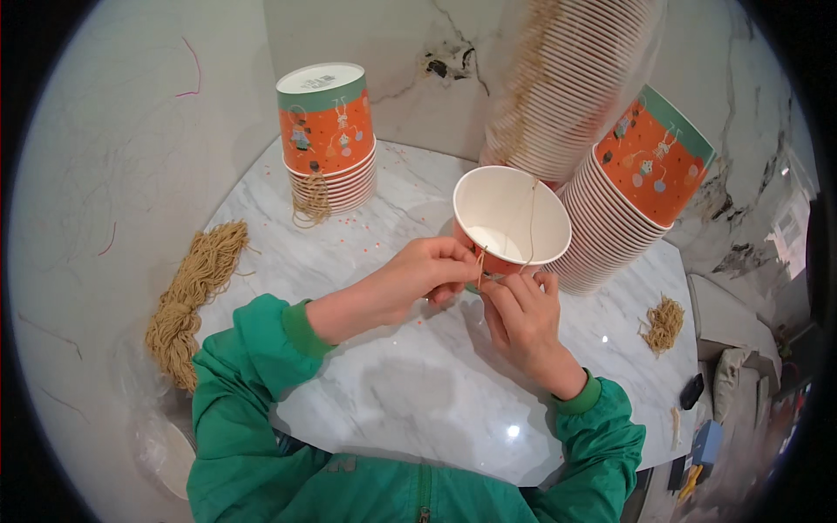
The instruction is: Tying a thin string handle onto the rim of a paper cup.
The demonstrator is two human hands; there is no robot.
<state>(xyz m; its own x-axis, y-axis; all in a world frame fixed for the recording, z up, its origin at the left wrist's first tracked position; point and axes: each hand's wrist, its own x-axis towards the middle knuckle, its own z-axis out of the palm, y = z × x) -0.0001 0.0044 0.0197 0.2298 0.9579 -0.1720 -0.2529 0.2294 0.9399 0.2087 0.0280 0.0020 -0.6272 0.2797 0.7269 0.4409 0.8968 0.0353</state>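
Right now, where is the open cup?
In the head view, the cup is right of centre, beyond the left hand and right hand, left of the rightmost stack.

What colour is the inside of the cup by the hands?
The cup is white inside, best seen in the head view.

No words or numbers can be read. Small dark print [321, 82] is seen to the left of and beyond the white-lined paper tub [501, 213], on the upturned base of a stacked tub [327, 131]. A grey mark [341, 465], too indistinct to be made out, is borne by the green jacket [379, 490], on the tub's near side.
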